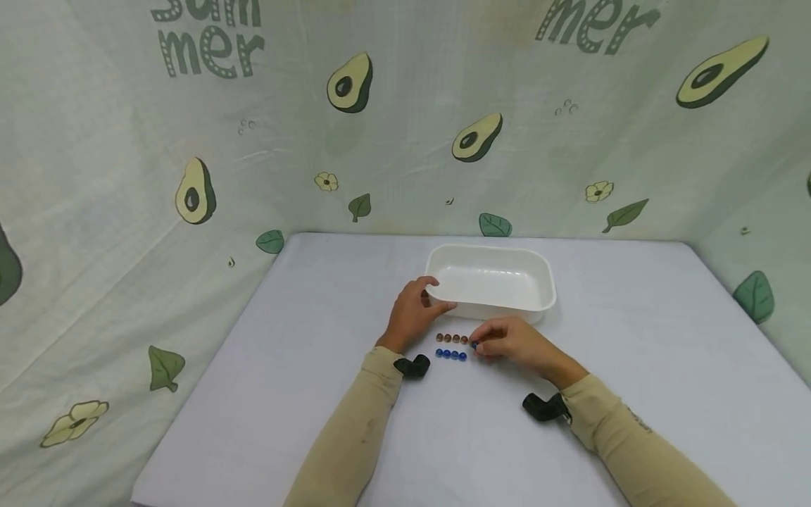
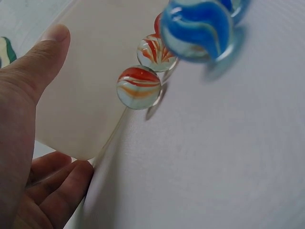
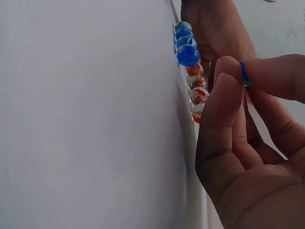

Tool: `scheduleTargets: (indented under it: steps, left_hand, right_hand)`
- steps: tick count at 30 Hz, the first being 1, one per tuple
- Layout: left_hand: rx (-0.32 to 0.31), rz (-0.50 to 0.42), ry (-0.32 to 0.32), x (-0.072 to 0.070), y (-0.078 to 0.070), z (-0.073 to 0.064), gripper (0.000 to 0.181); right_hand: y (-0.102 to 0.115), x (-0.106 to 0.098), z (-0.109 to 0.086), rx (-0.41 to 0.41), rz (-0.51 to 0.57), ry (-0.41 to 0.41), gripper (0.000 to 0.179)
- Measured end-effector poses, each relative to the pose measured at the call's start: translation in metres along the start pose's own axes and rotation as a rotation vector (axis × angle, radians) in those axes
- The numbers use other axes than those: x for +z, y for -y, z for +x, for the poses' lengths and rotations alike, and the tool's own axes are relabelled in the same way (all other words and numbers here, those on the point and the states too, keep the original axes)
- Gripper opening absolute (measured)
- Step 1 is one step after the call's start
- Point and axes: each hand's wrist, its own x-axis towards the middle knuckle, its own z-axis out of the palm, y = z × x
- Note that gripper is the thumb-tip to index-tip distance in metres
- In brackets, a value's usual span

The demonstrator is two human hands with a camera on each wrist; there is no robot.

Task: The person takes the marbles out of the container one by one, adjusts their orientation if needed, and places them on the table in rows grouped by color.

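Note:
My right hand (image 1: 516, 345) pinches a blue marble (image 3: 245, 74) between thumb and fingertips, just right of the marble rows in the head view. Most of that marble is hidden by the fingers. My left hand (image 1: 410, 317) grips the near left corner of a white plastic tray (image 1: 500, 310), its thumb (image 2: 55, 43) along the front wall and the other fingers round the side. In front of the tray lies a row of several red-orange swirled marbles (image 2: 138, 88). Nearer to me, a row of several blue marbles (image 1: 446, 353) runs parallel to it.
The tray holds nothing inside its walls. A white cloth covers the table (image 1: 285, 352). Behind it hangs a curtain (image 1: 405, 155) printed with avocados and leaves. Small black devices are strapped at both wrists, over beige sleeves (image 1: 355, 429).

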Motion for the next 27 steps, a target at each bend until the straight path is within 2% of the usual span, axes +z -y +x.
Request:
scheduleTargets:
  steps: [9, 18, 27]
  left_hand:
    - [-0.010, 0.004, 0.002, -0.0022, -0.0018, 0.0018, 0.058]
    - [-0.023, 0.003, 0.007, -0.0003, -0.0023, 0.0005, 0.058]
    - [-0.014, 0.006, 0.003, 0.0014, 0.0002, -0.0003, 0.058]
  right_hand:
    - [-0.0014, 0.0017, 0.0017, -0.017, -0.092, 0.028, 0.021]
    - [-0.0002, 0.0046, -0.0019, -0.043, -0.206, 0.024, 0.014]
    - [-0.0032, 0.0082, -0.0006, -0.052, -0.261, 0.016, 0.013]
